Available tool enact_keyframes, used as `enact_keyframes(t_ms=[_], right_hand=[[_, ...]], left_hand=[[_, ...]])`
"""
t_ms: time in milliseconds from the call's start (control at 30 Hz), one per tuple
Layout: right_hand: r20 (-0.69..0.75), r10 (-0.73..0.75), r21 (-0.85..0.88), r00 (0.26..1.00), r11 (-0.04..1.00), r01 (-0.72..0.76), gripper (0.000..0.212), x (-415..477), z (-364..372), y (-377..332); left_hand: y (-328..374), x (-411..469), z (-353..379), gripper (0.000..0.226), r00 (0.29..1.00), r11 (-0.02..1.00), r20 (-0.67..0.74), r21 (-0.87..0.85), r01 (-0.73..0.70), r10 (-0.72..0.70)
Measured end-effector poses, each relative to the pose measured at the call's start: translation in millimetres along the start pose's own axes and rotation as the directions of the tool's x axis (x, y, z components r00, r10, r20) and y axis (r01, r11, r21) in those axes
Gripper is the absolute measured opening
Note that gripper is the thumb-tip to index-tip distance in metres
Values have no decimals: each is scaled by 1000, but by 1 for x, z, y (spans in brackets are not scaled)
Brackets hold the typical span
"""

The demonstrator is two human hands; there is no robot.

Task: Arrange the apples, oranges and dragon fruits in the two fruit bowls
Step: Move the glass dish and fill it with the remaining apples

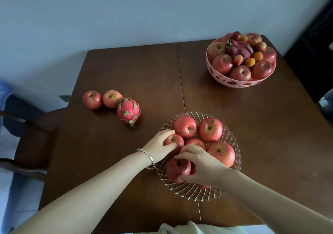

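A clear glass bowl near the table's front holds several red apples. My left hand grips an apple at the bowl's left side. At the bowl's front, my right hand has its fingers around another apple. A pink plastic bowl at the back right is heaped with apples, small oranges and a dark dragon fruit. On the bare table at the left lie two apples and a pink dragon fruit.
The fruit rests on a dark brown wooden table with a seam down its middle, set against a pale wall. A wooden chair stands at the left. A dark piece of furniture is at the right edge.
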State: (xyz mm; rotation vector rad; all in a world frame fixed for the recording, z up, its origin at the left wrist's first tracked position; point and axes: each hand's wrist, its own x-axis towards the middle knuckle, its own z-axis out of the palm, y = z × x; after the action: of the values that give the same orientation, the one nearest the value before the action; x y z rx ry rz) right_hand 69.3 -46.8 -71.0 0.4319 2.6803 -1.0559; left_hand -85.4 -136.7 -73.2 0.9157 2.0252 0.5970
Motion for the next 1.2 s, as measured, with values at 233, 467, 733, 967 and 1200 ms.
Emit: enact_keyframes(t_ms=[233,467,733,967,1200], right_hand=[[-10,32,55,999,998,-32,51,1,0,-3],[37,48,54,998,997,-50,61,3,-3,-8],[131,133,12,982,991,-136,68,8,-10,-10],[123,157,-69,980,986,-149,57,19,-20,-17],[-2,83,0,997,997,-83,28,81,-61,-68]], left_hand=[[0,-1,1,54,994,999,-106,-9,33,-33],[-7,-14,8,60,996,997,-80,67,-29,35],[-4,-20,17,52,984,998,-168,26,-51,55],[-5,-13,8,47,995,989,-96,145,5,9],[-23,-22,-96,31,967,997,-254,-68,-20,2]])
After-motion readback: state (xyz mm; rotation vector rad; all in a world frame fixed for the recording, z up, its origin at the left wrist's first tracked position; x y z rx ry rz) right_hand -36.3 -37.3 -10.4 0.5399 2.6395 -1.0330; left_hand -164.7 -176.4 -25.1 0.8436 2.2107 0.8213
